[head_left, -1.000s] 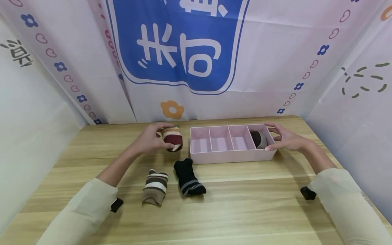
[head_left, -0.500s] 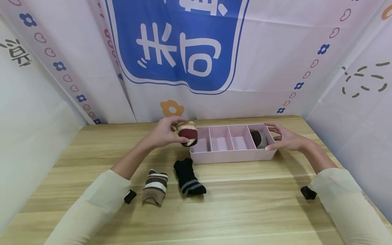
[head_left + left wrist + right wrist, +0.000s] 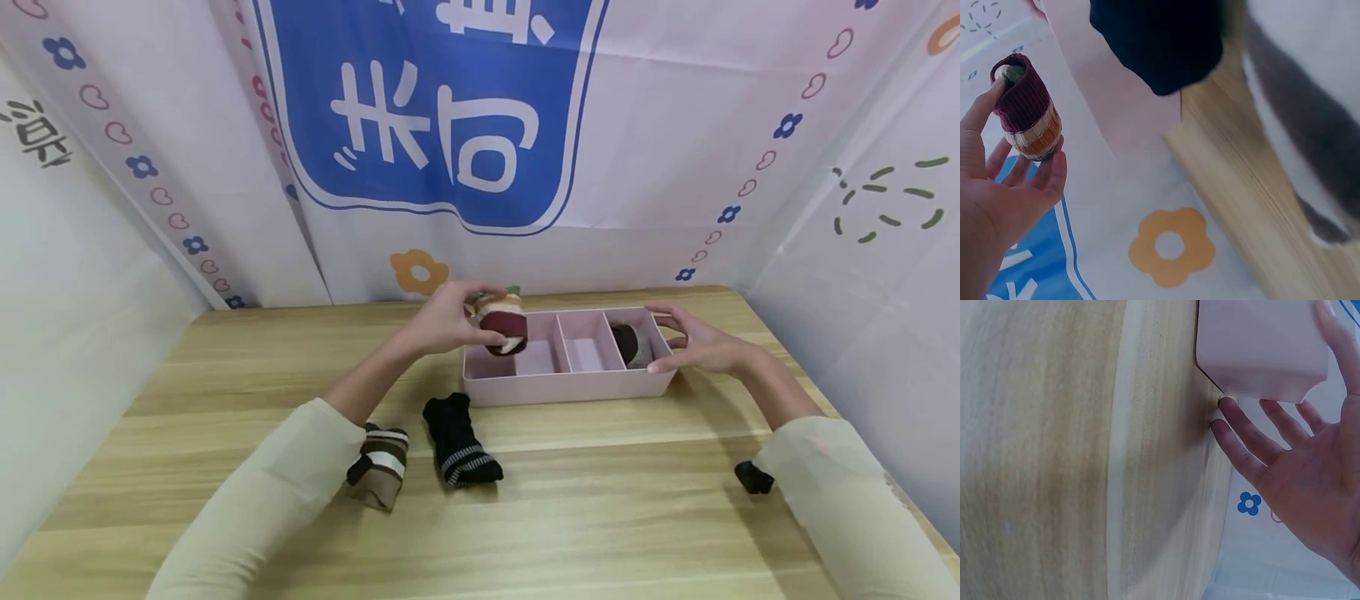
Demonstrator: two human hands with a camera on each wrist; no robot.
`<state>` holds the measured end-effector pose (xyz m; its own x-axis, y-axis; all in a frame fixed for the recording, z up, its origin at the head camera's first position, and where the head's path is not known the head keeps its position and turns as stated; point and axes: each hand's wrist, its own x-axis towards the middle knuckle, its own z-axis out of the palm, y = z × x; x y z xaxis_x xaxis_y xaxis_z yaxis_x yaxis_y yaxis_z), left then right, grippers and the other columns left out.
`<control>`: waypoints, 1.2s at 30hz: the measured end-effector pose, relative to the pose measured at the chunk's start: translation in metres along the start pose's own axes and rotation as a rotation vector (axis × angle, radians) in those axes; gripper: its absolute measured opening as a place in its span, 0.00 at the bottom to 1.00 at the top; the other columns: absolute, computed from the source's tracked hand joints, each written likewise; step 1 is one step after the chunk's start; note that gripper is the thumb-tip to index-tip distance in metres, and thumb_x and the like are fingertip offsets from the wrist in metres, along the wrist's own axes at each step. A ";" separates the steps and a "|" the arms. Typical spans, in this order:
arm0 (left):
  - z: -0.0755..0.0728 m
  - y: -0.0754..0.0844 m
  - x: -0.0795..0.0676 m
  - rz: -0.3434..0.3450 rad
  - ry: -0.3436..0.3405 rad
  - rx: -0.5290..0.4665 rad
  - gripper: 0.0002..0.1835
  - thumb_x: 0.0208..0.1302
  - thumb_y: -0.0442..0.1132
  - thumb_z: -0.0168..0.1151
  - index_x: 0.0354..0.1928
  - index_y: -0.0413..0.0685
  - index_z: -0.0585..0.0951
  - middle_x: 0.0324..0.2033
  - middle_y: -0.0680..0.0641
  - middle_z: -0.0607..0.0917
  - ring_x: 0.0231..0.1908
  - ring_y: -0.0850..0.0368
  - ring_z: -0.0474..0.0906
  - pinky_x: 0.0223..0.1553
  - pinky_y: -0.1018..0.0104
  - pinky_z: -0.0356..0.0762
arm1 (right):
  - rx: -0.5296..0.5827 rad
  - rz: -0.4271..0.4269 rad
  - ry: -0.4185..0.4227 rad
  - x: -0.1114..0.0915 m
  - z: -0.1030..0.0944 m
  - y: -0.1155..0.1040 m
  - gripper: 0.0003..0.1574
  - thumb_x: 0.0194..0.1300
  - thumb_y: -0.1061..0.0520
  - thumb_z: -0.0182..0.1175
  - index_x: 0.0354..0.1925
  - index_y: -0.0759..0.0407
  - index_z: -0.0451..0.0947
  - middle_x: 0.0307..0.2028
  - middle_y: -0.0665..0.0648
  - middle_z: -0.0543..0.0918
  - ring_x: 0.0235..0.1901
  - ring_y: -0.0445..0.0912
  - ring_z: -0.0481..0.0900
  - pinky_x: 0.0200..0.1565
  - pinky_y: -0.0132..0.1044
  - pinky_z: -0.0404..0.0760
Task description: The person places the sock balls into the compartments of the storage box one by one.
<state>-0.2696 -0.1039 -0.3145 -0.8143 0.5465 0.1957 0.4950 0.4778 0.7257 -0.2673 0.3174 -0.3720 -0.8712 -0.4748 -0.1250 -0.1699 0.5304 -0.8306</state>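
My left hand (image 3: 448, 321) pinches a rolled sock (image 3: 504, 325) striped in maroon, cream and orange, between thumb and fingers. In the head view the sock overlaps the two left compartments of a pink divided box (image 3: 570, 387). The left wrist view shows the thumb at the sock's (image 3: 1030, 119) maroon cuff and the fingertips under its other end. At the box's right end, my right hand (image 3: 697, 343) grips it, thumb at the front corner and index finger at the back one. A dark brown and grey rolled sock (image 3: 637, 348) sits in the rightmost compartment.
A black sock (image 3: 459, 446) with grey bands lies on the wooden table (image 3: 585, 517) in front of the box. Left of it is a brown and white striped sock (image 3: 388, 458), partly covered by the left wrist's camera. A printed cloth (image 3: 660, 150) hangs behind the table.
My left hand has carried the maroon striped sock rightward, from the table left of the box to over its left compartments. The right hand has stayed at the box's end.
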 end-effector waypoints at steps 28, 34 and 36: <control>0.060 0.024 0.055 0.025 -0.069 -0.037 0.34 0.53 0.35 0.81 0.63 0.36 0.79 0.57 0.39 0.83 0.52 0.49 0.79 0.48 0.66 0.81 | -0.001 -0.017 -0.005 -0.002 0.000 0.001 0.63 0.62 0.61 0.72 0.81 0.62 0.42 0.77 0.78 0.49 0.69 0.78 0.61 0.65 0.63 0.70; 0.071 0.024 0.062 0.020 -0.073 -0.028 0.34 0.53 0.35 0.81 0.63 0.37 0.80 0.57 0.40 0.83 0.52 0.50 0.79 0.48 0.69 0.79 | -0.001 -0.021 -0.004 -0.002 0.000 0.000 0.63 0.62 0.60 0.72 0.81 0.62 0.42 0.77 0.78 0.48 0.71 0.77 0.58 0.67 0.66 0.66; 0.074 0.025 0.065 0.017 -0.073 -0.015 0.34 0.53 0.36 0.81 0.63 0.38 0.80 0.57 0.40 0.83 0.52 0.50 0.79 0.48 0.68 0.78 | 0.004 -0.026 -0.007 -0.002 0.000 0.000 0.63 0.62 0.61 0.72 0.81 0.62 0.42 0.77 0.78 0.48 0.71 0.78 0.58 0.67 0.67 0.66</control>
<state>-0.2874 -0.0056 -0.3329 -0.7813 0.6033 0.1598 0.5036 0.4583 0.7324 -0.2656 0.3187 -0.3718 -0.8633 -0.4933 -0.1068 -0.1907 0.5147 -0.8359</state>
